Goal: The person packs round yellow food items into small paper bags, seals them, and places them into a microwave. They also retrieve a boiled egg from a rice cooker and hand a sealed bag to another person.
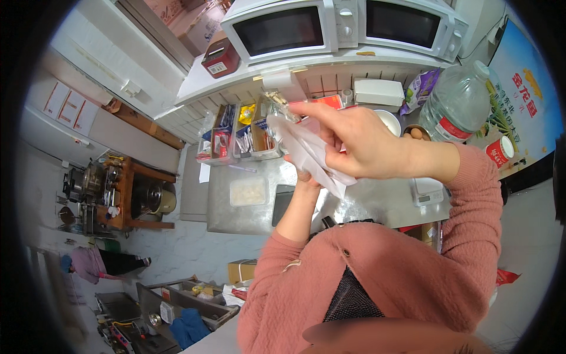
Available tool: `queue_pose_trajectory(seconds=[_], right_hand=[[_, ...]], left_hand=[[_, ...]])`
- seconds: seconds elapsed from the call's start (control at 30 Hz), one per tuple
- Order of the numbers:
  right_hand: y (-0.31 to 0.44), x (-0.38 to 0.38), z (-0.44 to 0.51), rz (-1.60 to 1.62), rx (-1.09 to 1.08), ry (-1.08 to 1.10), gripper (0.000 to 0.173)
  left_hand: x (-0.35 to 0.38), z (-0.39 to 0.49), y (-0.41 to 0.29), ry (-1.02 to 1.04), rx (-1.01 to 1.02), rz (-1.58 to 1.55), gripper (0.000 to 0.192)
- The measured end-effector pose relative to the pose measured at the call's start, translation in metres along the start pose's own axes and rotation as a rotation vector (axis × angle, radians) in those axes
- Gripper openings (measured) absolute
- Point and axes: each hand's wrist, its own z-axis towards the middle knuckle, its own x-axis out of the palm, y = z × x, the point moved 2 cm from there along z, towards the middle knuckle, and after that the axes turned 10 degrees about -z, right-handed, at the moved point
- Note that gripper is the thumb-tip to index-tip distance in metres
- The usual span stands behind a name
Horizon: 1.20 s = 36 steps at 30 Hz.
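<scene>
A thin white translucent bag or paper sheet is held up over the metal table. My right hand pinches its near side, with the index finger stretched out past its top. My left hand grips it from below and is mostly hidden behind it. Beneath my left forearm lies a dark phone or tablet. To its left sit a lidded clear plastic box with pale contents and a pen. Behind the hands stand clear bins of packets.
Two white microwaves stand on the shelf above. At the right are a large water bottle, a bowl of eggs, a paper cup and a digital scale. Another person is at the far left.
</scene>
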Motion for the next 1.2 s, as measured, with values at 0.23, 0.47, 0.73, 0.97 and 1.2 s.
queue_pose_trajectory(seconds=[0.23, 0.47, 0.73, 0.97, 1.2], right_hand=[[0.016, 0.015, -0.004, -0.356, -0.274, -0.079, 0.019], [0.019, 0.021, -0.001, -0.492, -0.252, 0.071, 0.051], [0.018, 0.021, -0.001, -0.481, -0.322, -0.021, 0.037], [0.008, 0.032, -0.004, -0.279, -0.237, 0.067, 0.017], [0.004, 0.025, -0.001, -0.084, -0.22, 0.173, 0.014]], left_hand=[[-0.034, 0.001, -0.007, 0.023, 0.025, -0.027, 0.076], [-0.049, -0.003, -0.015, 0.042, 0.025, -0.024, 0.059], [-0.064, -0.002, -0.022, 0.081, 0.006, -0.071, 0.039], [-0.067, -0.002, -0.03, 0.055, 0.185, 0.117, 0.016], [-0.057, -0.013, -0.033, -0.117, 0.136, 0.196, 0.041]])
